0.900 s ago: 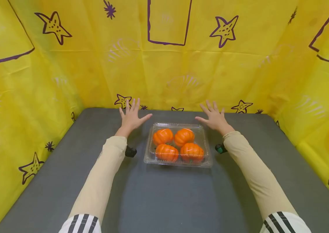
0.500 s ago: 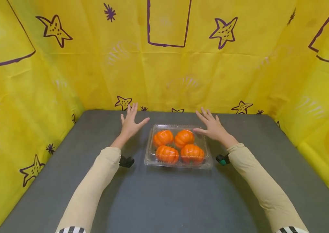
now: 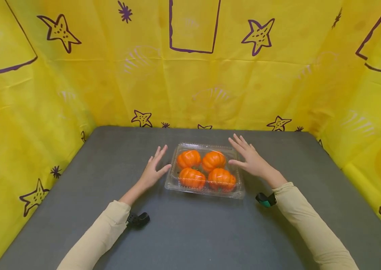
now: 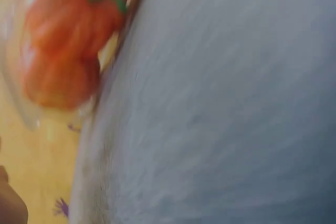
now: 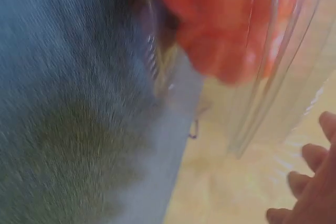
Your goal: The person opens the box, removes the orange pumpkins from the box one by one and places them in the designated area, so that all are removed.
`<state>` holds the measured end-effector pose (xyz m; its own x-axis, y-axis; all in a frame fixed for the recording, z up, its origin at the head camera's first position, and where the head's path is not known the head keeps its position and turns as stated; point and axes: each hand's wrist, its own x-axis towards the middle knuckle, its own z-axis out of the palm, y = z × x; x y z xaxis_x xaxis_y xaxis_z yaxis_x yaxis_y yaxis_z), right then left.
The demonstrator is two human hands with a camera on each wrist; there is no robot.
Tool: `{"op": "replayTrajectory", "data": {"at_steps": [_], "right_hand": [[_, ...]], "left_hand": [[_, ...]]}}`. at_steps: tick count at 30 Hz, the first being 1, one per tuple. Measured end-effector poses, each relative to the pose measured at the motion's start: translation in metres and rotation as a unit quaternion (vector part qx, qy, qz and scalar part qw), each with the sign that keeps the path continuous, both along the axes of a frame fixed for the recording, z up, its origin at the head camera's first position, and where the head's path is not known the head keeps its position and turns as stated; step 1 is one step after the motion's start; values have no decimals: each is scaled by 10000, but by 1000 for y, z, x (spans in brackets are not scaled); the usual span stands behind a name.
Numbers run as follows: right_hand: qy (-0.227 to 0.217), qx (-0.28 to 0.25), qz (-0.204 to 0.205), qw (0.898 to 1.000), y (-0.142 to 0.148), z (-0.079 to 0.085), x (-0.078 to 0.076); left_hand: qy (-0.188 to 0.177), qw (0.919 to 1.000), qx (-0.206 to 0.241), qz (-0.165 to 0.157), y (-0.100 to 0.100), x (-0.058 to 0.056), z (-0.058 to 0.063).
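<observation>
A clear plastic clamshell box (image 3: 203, 192) stands on the grey table with its lid down. Through the lid I see several small orange pumpkins (image 3: 213, 160), which look like toys. My left hand (image 3: 150, 174) is beside the box's left wall, fingers straight and spread, the thumb very near the edge. My right hand (image 3: 252, 161) is at the far right corner, fingers extended and thumb over the box's side. Whether either hand touches the plastic I cannot tell. The right wrist view shows my fingertips (image 5: 310, 171) apart from the box wall (image 5: 252, 119). The left wrist view is blurred.
A dark grey table (image 3: 197, 232) spreads around the box. Yellow cloth (image 3: 190, 90) with starfish drawings hangs along the back and both sides. A black wrist strap (image 3: 138, 220) hangs below the left sleeve, another strap (image 3: 266, 200) below the right.
Both hands have drawn back toward me from beyond the box to its sides, the left one farther. The right thumb now overlaps the box's right side. The box stays in place.
</observation>
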<state>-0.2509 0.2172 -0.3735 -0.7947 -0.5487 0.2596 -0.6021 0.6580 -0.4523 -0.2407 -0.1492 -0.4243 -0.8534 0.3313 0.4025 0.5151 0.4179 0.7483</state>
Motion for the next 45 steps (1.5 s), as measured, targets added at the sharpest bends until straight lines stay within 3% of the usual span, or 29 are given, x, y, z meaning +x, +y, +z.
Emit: {"op": "replayTrajectory", "data": {"at_steps": [7,12,15,22,25,29,34,39,42,45], "right_hand": [[21,-698,222,9973,1,-4,32],[600,-1382,395,9878,1,-21,46],[804,-1728,454,9806,1,-30,55],[2,-2201,386,9747,-3,-26,85],[-91,-2316,507,9715,-3,-32,88],[117,-2332,483,9711,-5,-41,88],[-164,-2556,282,9662,-7,-51,87],[-798,-3124,659,9443,-6,-68,79],[-1231,-3537,911,9227,-4,-77,75],[-1617,-3960,1121,8969,0,-80,74]], "left_hand": [[-619,9975,92,-313,27,48,35],[-889,9957,92,-237,27,46,11],[-815,9966,84,-76,27,46,-3],[-137,9999,78,55,30,53,-13],[240,9996,15,140,30,56,-18],[649,9972,13,368,30,60,-24],[661,9963,359,416,32,63,-27],[258,9959,708,507,30,67,-27],[-303,9927,1161,148,31,70,-20],[-910,9806,1702,-346,35,73,-10]]}}
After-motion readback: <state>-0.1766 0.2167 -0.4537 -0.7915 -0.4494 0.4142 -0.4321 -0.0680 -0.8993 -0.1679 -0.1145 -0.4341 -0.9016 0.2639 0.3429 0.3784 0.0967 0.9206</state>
